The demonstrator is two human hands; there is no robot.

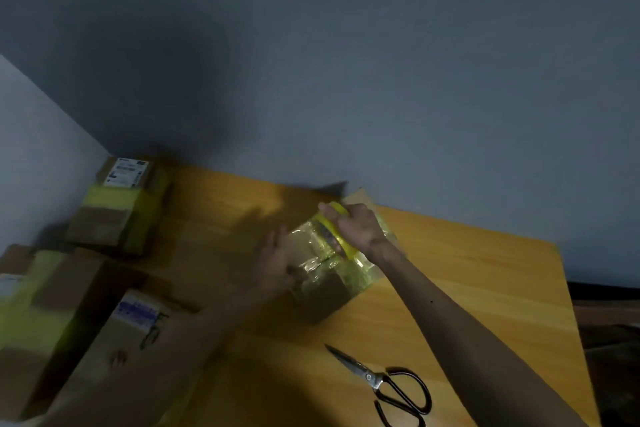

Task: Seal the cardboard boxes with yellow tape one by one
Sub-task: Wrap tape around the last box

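Taping, frame centre
Right hand [356, 229] fingers clamped on yellow tape roll [335, 236] atop cardboard box [325, 291] on counter [467, 288]; left hand [277, 260] against box, fingers blurred, cannot tell; scissors [388, 381] lower right

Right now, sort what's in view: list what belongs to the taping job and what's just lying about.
In the job: tape roll, gripped by the right hand; small box under it, wrapped in yellow tape; left hand against that box.
Lying about: scissors, untouched on the table; boxes at left, some already taped.
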